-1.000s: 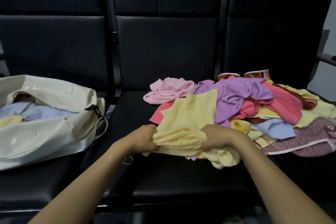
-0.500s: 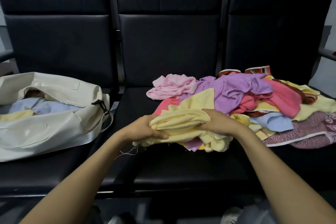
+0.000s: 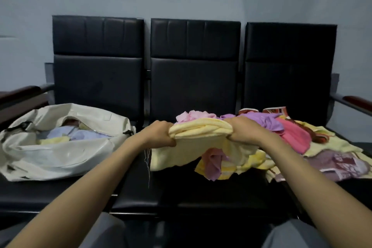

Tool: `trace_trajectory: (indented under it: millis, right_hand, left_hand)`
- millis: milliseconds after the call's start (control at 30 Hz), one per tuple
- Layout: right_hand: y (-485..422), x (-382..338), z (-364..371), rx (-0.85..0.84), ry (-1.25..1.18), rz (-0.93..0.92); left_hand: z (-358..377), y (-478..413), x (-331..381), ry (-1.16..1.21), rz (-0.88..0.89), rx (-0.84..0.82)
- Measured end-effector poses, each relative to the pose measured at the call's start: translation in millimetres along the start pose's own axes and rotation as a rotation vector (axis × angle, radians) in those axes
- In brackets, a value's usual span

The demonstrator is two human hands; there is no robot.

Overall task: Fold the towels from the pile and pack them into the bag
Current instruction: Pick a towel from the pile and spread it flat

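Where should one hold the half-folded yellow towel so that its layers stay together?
At its two ends, one hand from each side, as the left hand and right hand grip it now. The yellow towel lies in stacked layers between them, and a loose part hangs below, so gripping one end only would probably unfold it.

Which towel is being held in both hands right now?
The pale yellow towel, gripped by the left hand and right hand; the others lie in the pile.
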State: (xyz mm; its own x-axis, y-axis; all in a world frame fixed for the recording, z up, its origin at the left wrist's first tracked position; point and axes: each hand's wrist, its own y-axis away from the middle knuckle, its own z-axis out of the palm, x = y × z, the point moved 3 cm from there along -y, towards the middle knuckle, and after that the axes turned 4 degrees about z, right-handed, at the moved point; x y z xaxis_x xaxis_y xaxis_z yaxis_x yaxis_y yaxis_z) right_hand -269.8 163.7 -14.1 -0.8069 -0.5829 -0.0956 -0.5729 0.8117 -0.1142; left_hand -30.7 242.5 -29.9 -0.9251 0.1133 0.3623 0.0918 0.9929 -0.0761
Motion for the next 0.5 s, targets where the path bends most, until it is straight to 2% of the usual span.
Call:
trace_trajectory:
  millis: [67, 267, 433, 500]
  right_hand:
    - [7.7, -8.5, -28.6, 0.01, -0.013, -0.02]
    - [11.3, -20.8, -98.7, 0.02, -0.289, 0.001]
    - [-32.8, -14.0, -84.7, -0.071, -0.207, 0.077]
    - [-57.2, -14.5, -75.9, 0.028, -0.069, 0.13]
  left_hand:
    - [-26.1, 7.8, 9.1, 0.034, 0.029, 0.019]
    - [-99.3, 21.2, 22.1, 0.213, 0.102, 0.083]
    - [-102.5, -10.9, 5.4, -0.095, -0.004, 0.063]
    - [-95.8, -30.8, -4.7, -0.313, -0.049, 0.16]
